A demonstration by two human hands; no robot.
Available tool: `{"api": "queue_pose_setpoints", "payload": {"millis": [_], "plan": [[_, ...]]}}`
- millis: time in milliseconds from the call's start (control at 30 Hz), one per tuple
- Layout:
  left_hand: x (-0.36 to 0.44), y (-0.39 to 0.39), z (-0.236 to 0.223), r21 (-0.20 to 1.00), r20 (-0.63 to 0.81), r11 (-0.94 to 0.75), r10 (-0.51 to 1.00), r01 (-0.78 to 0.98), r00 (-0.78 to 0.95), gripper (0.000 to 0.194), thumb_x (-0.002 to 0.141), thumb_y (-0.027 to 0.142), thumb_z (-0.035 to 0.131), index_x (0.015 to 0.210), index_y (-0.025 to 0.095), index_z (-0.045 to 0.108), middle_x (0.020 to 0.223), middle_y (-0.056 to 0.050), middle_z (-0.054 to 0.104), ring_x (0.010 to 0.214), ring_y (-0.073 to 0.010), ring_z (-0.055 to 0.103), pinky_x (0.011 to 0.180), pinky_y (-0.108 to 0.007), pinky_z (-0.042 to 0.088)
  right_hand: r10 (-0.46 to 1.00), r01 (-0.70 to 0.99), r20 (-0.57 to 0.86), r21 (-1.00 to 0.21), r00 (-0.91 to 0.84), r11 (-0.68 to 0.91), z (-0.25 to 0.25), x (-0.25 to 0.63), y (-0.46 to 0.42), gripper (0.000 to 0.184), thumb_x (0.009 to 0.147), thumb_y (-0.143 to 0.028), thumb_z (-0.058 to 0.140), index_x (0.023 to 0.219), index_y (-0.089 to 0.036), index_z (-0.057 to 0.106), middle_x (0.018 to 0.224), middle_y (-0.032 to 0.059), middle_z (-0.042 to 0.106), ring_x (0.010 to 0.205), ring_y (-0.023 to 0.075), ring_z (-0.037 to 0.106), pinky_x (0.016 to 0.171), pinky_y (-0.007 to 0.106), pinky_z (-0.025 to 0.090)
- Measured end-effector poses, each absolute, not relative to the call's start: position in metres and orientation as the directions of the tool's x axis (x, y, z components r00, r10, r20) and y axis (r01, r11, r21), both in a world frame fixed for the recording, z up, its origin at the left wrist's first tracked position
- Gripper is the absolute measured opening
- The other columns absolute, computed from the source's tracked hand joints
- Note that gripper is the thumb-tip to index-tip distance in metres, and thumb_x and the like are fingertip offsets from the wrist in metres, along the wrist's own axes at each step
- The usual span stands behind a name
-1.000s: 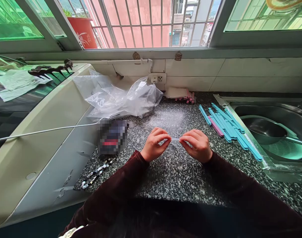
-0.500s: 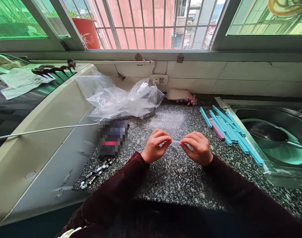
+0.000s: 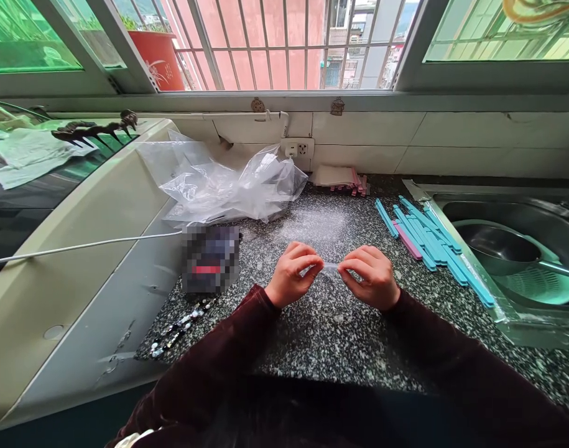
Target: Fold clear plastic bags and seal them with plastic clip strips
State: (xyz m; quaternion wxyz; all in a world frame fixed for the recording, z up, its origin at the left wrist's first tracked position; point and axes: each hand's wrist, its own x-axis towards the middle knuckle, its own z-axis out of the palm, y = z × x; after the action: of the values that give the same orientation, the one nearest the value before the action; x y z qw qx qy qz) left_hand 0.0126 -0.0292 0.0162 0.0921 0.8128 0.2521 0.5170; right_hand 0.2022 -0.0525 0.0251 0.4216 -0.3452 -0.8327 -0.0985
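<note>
Clear strip (image 3: 331, 266): spanning front centre, over the counter (image 3: 331, 336); looking light, thin, bendy, maybe slick; ends suiting a fingertip pinch.
Plastic sheeting (image 3: 228, 190): lying crumpled, back left.
Left hand (image 3: 293, 275): pinching strip's left end, thumb to fingers.
Right hand (image 3: 372, 278): pinching right end likewise.
Blue sticks (image 3: 436, 244): lying piled beside the sink (image 3: 480, 210).

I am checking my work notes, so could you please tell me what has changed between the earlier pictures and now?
Nothing visibly moved on the counter, and nothing was taken hold of or let go; only the view shifted slightly. The left hand and right hand still pinch the clear plastic strip. The turquoise strips and clear plastic bags stayed put.
</note>
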Motion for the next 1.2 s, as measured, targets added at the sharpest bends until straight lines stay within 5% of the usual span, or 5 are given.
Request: {"api": "queue_pose_setpoints", "payload": {"millis": [1200], "plan": [[0.0091,-0.0313,0.0218,0.381,0.809,-0.853,0.494,0.356,0.319,0.005,0.078,0.013,0.060,0.076,0.017,0.060,0.070,-0.002,0.057,0.070,-0.0128,0.049,0.064,-0.027,0.044,0.524,0.592,0.780,-0.255,-0.342,0.765,0.0289,0.2067,-0.0504,0.008,0.073,-0.013,0.063,0.075,-0.020,0.060,0.070,0.0036,0.062,0.068,0.0161,0.053,0.062,0.032,0.045]]}}
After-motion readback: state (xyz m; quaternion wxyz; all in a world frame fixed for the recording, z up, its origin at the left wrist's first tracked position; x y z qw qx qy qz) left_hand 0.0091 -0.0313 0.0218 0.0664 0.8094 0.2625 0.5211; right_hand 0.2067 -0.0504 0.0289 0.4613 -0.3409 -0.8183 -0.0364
